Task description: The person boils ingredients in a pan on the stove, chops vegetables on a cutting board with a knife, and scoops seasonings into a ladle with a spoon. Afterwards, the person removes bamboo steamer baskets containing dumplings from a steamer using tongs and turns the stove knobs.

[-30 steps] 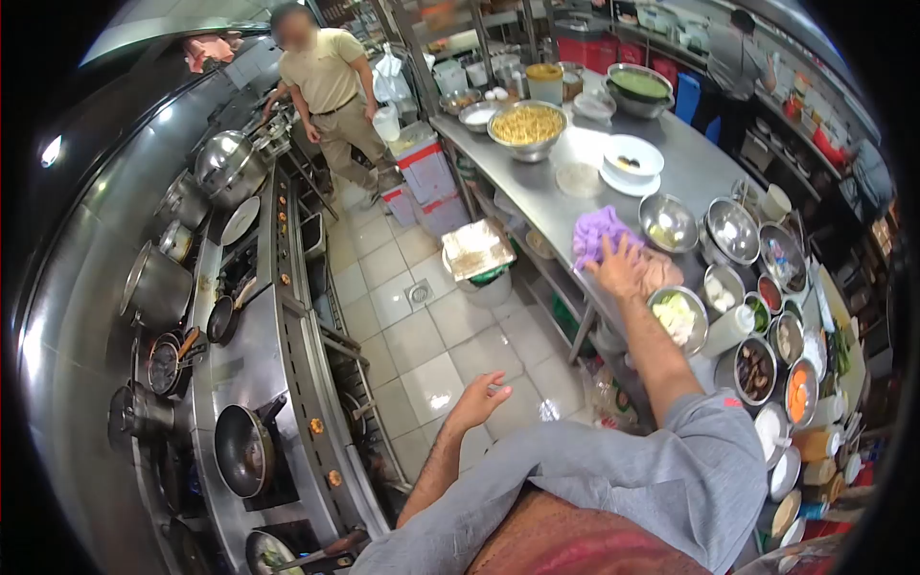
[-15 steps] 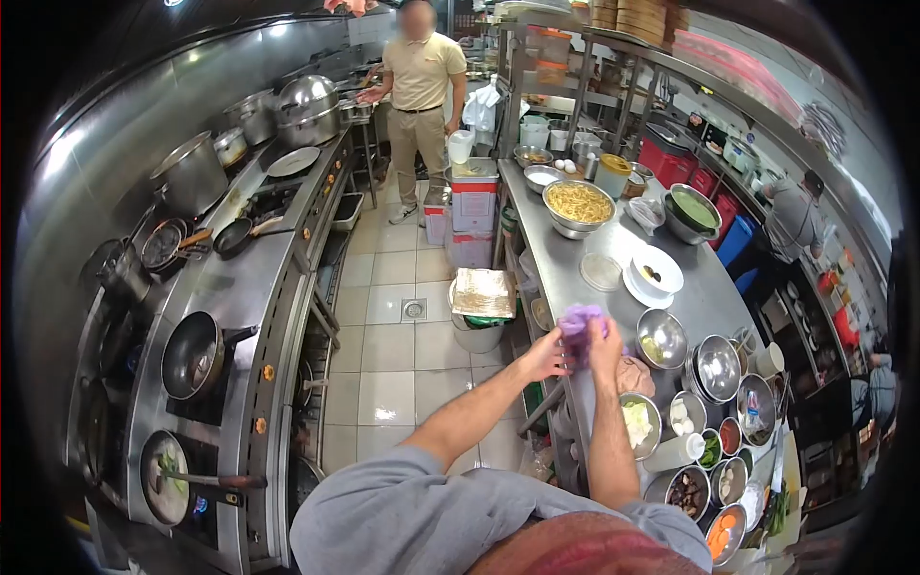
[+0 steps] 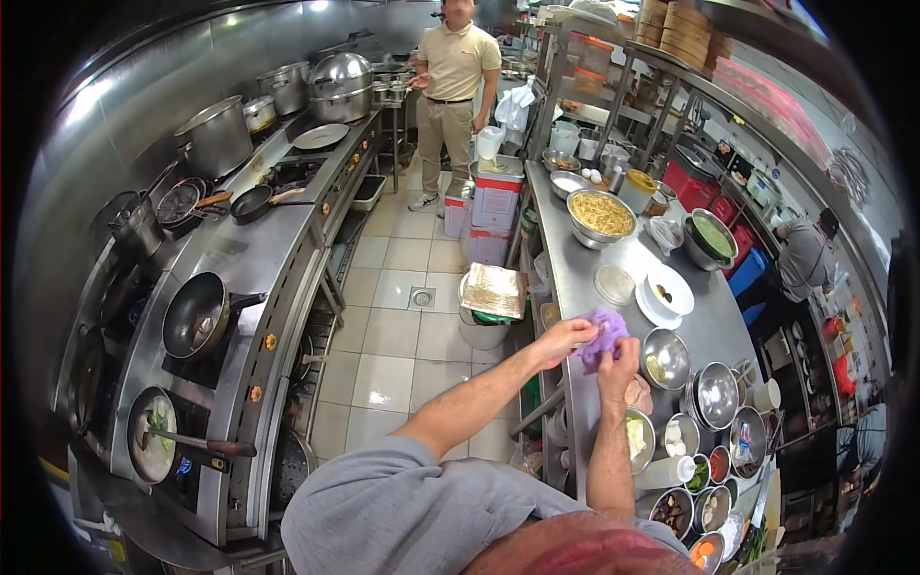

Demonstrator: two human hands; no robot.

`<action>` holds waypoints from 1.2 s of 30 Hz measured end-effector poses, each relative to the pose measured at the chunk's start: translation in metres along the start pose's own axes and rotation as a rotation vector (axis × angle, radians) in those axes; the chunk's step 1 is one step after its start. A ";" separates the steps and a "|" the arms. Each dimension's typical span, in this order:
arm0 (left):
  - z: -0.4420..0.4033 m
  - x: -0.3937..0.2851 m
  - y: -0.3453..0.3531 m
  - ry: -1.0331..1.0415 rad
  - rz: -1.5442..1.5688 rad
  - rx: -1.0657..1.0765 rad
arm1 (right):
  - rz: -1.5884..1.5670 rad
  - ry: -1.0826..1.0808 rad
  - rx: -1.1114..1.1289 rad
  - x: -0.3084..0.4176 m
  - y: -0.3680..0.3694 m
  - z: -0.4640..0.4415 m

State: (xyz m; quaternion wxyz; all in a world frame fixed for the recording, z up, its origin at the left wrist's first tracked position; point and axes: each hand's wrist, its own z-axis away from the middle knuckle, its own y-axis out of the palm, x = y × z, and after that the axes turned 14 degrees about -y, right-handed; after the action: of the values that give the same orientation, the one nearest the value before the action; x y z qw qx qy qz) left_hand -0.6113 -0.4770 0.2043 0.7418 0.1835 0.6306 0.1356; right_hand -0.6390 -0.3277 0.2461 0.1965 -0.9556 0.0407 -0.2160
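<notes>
A crumpled purple cloth (image 3: 604, 330) is held above the left edge of the steel counter (image 3: 623, 266). My left hand (image 3: 563, 342) pinches it from the left, fingers closed. On the lower right side, my right hand (image 3: 619, 369) is closed on it too. Nearest to the right hand are a steel bowl (image 3: 665, 356) with a little pale food inside and a pinkish-brown item (image 3: 639, 394), partly covered by the forearm. Stacked white dishes (image 3: 665, 292) and a round translucent lid (image 3: 614, 285) lie farther up the counter.
Left is a stove (image 3: 240, 254) with a black wok (image 3: 196, 314) and a pan of simmering food (image 3: 153, 431) over a blue flame. A person (image 3: 458, 67) stands in the aisle. A lidded bucket (image 3: 494, 290) sits by the counter. Noodles fill a bowl (image 3: 601, 216); ingredient bowls crowd the lower right.
The purple cloth has shifted slightly right in view and looks more spread. My left hand has closed on its edge. The whole view has swung a little to the left.
</notes>
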 end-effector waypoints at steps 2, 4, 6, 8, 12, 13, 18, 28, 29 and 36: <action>0.061 -0.018 0.004 -0.076 -0.113 -0.147 | 0.216 -0.019 -0.089 -0.030 -0.007 -0.008; 0.099 0.013 -0.037 -0.204 -0.105 -0.182 | 0.286 0.042 -0.226 -0.075 -0.014 -0.016; 0.159 0.062 -0.078 -0.302 -0.026 -0.372 | 0.383 0.214 -0.335 -0.115 -0.025 -0.023; 0.235 0.168 -0.148 -0.409 -0.102 -0.786 | 0.427 0.263 -0.207 -0.126 -0.030 -0.033; 0.460 0.355 -0.185 -0.921 -0.773 -1.342 | 0.457 0.305 0.086 -0.133 -0.011 -0.028; 0.486 0.359 -0.168 -0.964 -0.570 -1.371 | 0.424 0.315 0.115 -0.110 -0.010 -0.028; 0.530 0.351 -0.131 -0.883 -0.243 -1.289 | 0.159 0.186 0.068 -0.091 0.025 -0.005; 0.538 0.330 -0.114 -0.570 -0.296 -1.100 | -0.357 0.267 -0.348 0.081 0.039 -0.062; 0.532 0.351 -0.142 -0.567 -0.227 -1.152 | -0.452 0.310 -0.273 0.122 0.052 -0.055; 0.579 0.218 -0.105 -0.281 -0.230 -1.295 | -0.770 -0.037 0.516 0.354 0.192 0.071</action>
State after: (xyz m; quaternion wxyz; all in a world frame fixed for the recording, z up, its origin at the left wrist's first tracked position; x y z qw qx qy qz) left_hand -0.0069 -0.5354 0.0442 0.7868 -0.3508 0.3352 0.3814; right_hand -0.2874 -0.5363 0.2525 0.3339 -0.8247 -0.3756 -0.2594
